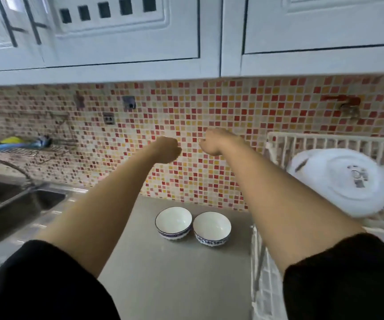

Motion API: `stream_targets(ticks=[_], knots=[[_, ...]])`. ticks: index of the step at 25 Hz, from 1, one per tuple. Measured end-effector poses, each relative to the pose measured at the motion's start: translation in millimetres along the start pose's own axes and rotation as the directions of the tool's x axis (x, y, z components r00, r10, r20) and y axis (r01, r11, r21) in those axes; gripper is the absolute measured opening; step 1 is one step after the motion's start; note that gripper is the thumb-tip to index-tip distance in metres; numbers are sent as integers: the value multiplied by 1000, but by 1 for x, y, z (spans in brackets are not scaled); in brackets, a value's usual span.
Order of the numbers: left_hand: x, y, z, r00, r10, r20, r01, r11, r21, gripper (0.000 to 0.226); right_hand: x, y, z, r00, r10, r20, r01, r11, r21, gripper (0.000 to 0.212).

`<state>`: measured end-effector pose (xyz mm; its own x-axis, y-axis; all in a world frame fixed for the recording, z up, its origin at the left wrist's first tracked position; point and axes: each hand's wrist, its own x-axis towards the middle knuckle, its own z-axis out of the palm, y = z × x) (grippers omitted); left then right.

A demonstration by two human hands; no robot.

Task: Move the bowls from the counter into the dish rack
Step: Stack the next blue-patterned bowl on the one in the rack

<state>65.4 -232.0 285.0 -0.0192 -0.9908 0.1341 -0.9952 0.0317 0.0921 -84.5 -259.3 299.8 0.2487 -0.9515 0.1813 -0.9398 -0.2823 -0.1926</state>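
Two white, blue-patterned bowls (173, 222), side by side

- The left hand (168, 148) and right hand (211, 144) are stretched forward side by side, both curled into fists, holding nothing, raised in front of the mosaic tile wall (209, 112).
- Below the hands, between the two forearms, two white bowls stand upright on the grey counter (174, 273): the left bowl (173, 222) and the right bowl (211, 227), touching or nearly so.
- Right of the right hand, a white dish rack (313, 144) holds a white plate (341, 181).
- Left of the left hand lies a dark sink (13, 204) with a curved tap (6, 165).
- Above the hands hang white cabinets (128, 42).
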Motion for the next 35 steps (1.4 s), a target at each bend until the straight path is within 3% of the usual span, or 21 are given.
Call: stream_targets(ticks=[8,10,14,18,20,22,23,25,27,29,31,34,35], knots=[[24,-19,137,980,-41,196,90,963,-253,39,-1,15,144,928,371,-10,-360,905,227,53],[28,-20,175,960,-75,271,158,940,-302,41,-7,31,176,887,462,-4,-445,856,264,52],[27,-14,248,893,-107,438,266,910,-319,46,-15,64,243,761,630,154,-644,705,298,57],[31,-7,317,798,-159,581,444,807,-390,52,-21,90,300,693,685,224,-720,662,206,62],[33,-4,342,776,-164,609,511,729,-455,55,-21,97,324,677,687,265,-734,658,168,63],[38,-3,365,777,-128,616,509,704,-496,53,-19,103,338,678,666,312,-734,635,239,56],[41,-3,377,778,-126,615,512,695,-506,53,-18,105,340,675,649,353,-738,592,323,50],[43,-3,386,750,-167,640,615,532,-582,52,-17,104,337,630,627,459,-775,470,422,41],[42,-2,383,747,-177,641,641,445,-625,50,-20,100,324,592,615,521,-801,377,466,37],[36,3,365,746,-172,644,657,353,-667,39,-23,98,318,607,604,517,-777,313,546,35],[38,5,342,774,-189,605,632,295,-717,32,-23,93,303,639,642,424,-733,341,588,33],[51,-4,281,867,-222,447,499,364,-787,38,-20,77,258,754,596,275,-593,438,676,43],[55,-9,254,891,-219,397,452,343,-824,40,-18,70,239,804,554,217,-529,499,686,45]])
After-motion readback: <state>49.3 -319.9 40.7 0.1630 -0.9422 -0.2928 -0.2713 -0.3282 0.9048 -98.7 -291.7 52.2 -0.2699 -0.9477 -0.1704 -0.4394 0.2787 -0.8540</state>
